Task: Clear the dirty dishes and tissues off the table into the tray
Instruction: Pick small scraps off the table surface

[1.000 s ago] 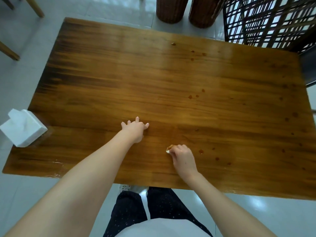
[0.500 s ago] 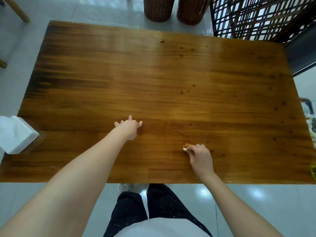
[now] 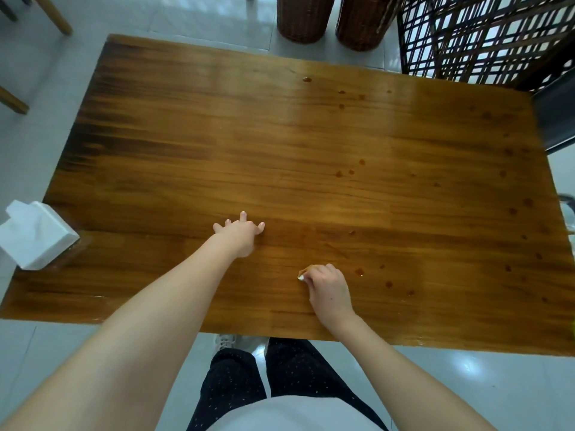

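Wiping back leftward from the brown drops (image 3: pixel 361 271), the right hand (image 3: pixel 326 287) keeps its fingers curled tight round a stained tissue wad (image 3: pixel 301 276), which is pressed on the wooden table (image 3: pixel 217 135). The left hand (image 3: pixel 239 234) stays flat, fingers spread. No dishes show, so probably only this wad is left for the tray, which is out of view.

no legible text anywhere

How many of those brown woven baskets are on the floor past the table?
2. The left basket stands on the floor beyond the table; the right basket is beside it. More may lie out of view.
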Motion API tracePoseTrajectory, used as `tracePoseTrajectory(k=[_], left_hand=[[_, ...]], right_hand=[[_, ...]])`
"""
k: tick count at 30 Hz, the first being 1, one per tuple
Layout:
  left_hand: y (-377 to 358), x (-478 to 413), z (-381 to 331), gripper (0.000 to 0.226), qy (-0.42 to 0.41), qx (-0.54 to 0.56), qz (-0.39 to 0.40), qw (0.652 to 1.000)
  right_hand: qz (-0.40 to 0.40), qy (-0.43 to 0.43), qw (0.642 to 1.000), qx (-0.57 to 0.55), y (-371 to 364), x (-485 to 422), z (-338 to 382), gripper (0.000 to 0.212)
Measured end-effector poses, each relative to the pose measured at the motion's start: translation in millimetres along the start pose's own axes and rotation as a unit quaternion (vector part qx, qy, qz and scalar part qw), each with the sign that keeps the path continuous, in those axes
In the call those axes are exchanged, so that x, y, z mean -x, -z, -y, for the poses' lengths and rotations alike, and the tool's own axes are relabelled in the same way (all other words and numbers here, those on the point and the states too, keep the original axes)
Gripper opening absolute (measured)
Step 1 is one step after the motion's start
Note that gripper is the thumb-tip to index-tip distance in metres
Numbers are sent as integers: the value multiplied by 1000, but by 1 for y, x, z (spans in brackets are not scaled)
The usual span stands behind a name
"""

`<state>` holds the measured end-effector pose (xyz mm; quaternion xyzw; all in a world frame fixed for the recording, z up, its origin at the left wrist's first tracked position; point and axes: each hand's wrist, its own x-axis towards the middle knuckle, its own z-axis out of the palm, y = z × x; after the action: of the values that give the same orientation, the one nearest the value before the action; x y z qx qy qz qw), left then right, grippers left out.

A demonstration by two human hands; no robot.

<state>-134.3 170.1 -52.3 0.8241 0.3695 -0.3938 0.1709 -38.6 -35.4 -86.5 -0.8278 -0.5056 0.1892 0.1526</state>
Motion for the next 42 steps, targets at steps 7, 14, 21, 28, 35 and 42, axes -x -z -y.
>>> tracePoseTrajectory(k=[7, 14, 21, 28, 35, 42], left_hand=[[-3, -4, 0, 75, 8, 16, -4, 1000], [-3, -9, -1, 73, 12, 29, -5, 999], [-4, -9, 1, 74, -2, 27, 0, 1000], [-4, -5, 6, 74, -36, 16, 7, 999], [-13, -5, 10, 76, -54, -10, -7, 998], [-17, 3, 0, 63, -40, -14, -80, 996]], right_hand=[[-10, 25, 999, 31, 5, -64, -1, 16], [-33, -42, 998, 21, 19, -113, -14, 18], [-32, -51, 998, 2, 8, -81, -4, 15], [-21, -60, 998, 8, -4, -20, 4, 16], [-50, -107, 993, 9, 0, 18, 5, 16], [-115, -155, 981, -13, 23, 56, -12, 14]])
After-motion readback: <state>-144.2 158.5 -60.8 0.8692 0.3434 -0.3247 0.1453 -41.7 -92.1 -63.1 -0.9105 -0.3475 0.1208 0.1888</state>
